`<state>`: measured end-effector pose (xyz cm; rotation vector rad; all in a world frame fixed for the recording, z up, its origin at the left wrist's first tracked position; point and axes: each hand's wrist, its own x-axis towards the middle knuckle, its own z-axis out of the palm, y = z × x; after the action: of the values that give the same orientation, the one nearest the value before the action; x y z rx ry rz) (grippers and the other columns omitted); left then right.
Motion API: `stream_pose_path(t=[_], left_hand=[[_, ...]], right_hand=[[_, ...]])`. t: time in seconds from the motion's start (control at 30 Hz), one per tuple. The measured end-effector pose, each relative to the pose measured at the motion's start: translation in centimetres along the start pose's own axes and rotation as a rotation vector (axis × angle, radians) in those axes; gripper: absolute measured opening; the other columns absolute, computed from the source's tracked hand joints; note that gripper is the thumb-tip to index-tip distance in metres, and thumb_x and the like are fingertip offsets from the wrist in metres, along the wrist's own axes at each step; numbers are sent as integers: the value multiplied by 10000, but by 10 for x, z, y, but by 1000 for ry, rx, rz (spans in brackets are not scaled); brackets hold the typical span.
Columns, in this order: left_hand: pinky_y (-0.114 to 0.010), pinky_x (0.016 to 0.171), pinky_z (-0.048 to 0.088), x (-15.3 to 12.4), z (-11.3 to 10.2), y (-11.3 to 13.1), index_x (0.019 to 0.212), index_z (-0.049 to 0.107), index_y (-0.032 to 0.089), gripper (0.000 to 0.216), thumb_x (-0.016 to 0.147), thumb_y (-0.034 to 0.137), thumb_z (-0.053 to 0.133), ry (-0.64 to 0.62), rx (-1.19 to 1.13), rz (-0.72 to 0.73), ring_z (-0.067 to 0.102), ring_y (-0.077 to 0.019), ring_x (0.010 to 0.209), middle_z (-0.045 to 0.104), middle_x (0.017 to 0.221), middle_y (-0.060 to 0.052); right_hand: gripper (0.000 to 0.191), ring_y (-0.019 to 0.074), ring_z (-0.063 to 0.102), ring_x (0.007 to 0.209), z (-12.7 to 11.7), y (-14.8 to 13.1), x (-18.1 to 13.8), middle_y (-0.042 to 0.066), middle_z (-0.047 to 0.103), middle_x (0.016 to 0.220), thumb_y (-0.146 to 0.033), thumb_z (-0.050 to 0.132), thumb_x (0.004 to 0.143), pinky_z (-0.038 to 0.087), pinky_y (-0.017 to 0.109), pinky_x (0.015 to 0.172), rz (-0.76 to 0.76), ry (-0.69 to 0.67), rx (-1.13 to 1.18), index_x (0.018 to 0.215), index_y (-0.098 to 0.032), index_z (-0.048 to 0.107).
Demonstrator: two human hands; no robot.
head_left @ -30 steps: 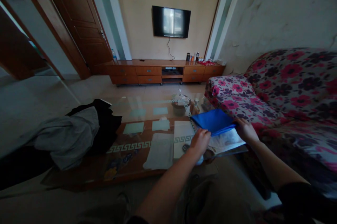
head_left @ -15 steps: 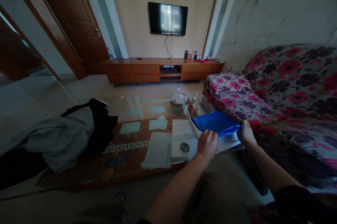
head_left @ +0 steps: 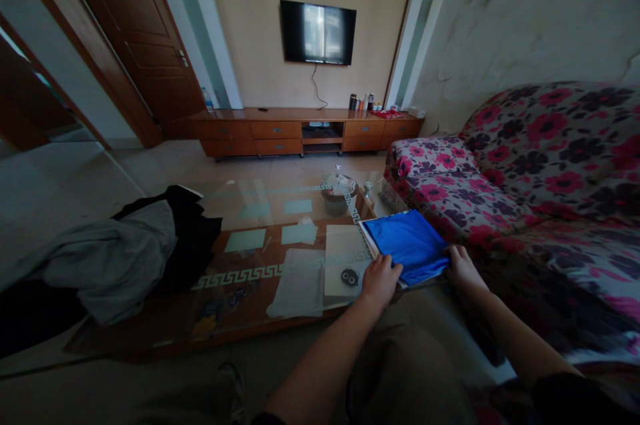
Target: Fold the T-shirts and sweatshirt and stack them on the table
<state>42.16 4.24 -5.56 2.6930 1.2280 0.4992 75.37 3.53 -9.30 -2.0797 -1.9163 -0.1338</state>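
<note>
A folded blue cloth (head_left: 407, 244) lies on the right end of a glass-topped coffee table (head_left: 260, 258), on top of a white sheet. My left hand (head_left: 380, 278) rests on the cloth's near left corner with its fingers curled over the edge. My right hand (head_left: 463, 266) holds the near right corner, fingers closed on the fabric. A small black object (head_left: 349, 276) lies on the table just left of my left hand.
A pile of grey and black clothes (head_left: 130, 252) covers the table's left end. White papers (head_left: 300, 282) and a bowl (head_left: 334, 193) sit on the glass. A floral sofa (head_left: 540, 172) stands to the right. A TV cabinet (head_left: 300, 132) lines the far wall.
The blue cloth was held raised above the table; it now lies flat on the table's right end, with both hands lowered to its near corners.
</note>
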Motion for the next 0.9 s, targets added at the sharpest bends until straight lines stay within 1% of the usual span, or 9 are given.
stream_pose_path(t=[0.23,0.4,0.47,0.57,0.63,0.7,0.77,0.83,0.9], left_hand=[[-355,860,512,9,-4,-32,1233,653,260,317,1019,249,420,-38,-11,-130,581,-265,1130,603,1200,-106],[-419,986,502,0,5,-32,1374,578,223,419,988,183,419,4,-45,-112,472,-303,1349,565,1361,-168],[-464,1083,447,-8,6,-31,1476,489,210,505,974,187,442,32,-33,-67,383,-316,1443,485,1496,-180],[-484,1221,287,-22,3,-31,1564,377,228,581,990,273,450,40,-30,97,279,-286,1521,371,1629,-114],[-469,1243,246,-30,-1,-33,1579,352,217,594,1007,360,424,2,-35,170,254,-262,1537,349,1652,-90],[-469,1241,246,-36,-7,-35,1584,338,188,634,1007,438,416,-40,-34,195,253,-264,1539,335,1659,-101],[-478,1237,249,-42,-17,-37,1569,361,183,654,992,480,439,-69,-28,224,264,-275,1532,344,1652,-111],[-488,1230,257,-48,-31,-41,1535,410,194,633,975,482,474,-81,-17,256,293,-283,1513,405,1611,-114],[-495,1220,271,-58,-50,-50,1483,473,204,587,958,465,508,-94,1,262,340,-290,1478,481,1540,-117]], right_hand=[[406,350,507,1185,-1,-40,13,177,493,1354,-253,583,843,450,477,921,175,-105,-111,1245,-200,573],[424,319,594,1115,-3,-41,7,187,573,1300,-261,511,889,463,463,953,168,-126,-15,1300,-181,576],[451,327,576,1201,-5,-40,-1,201,563,1373,-255,484,898,457,457,1000,114,-96,-23,1332,-169,573],[456,369,372,1446,-10,-45,-15,159,365,1619,-265,440,921,364,560,1110,63,-15,-182,1348,-192,582],[494,323,275,1516,-13,-52,-23,110,279,1676,-228,420,921,279,552,1180,-26,-15,-265,1392,-196,563],[569,258,298,1516,-14,-62,-28,97,322,1662,-186,413,907,269,469,1201,-93,-65,-291,1468,-193,512],[609,244,361,1485,-17,-73,-28,110,403,1619,-182,415,904,309,440,1173,-66,-119,-301,1509,-191,479],[572,296,441,1426,-23,-86,-24,141,506,1539,-215,441,901,308,509,1150,18,-158,-329,1464,-196,540],[460,363,549,1302,-36,-102,-16,170,646,1365,-254,477,889,252,618,1126,118,-217,-365,1303,-205,673]])
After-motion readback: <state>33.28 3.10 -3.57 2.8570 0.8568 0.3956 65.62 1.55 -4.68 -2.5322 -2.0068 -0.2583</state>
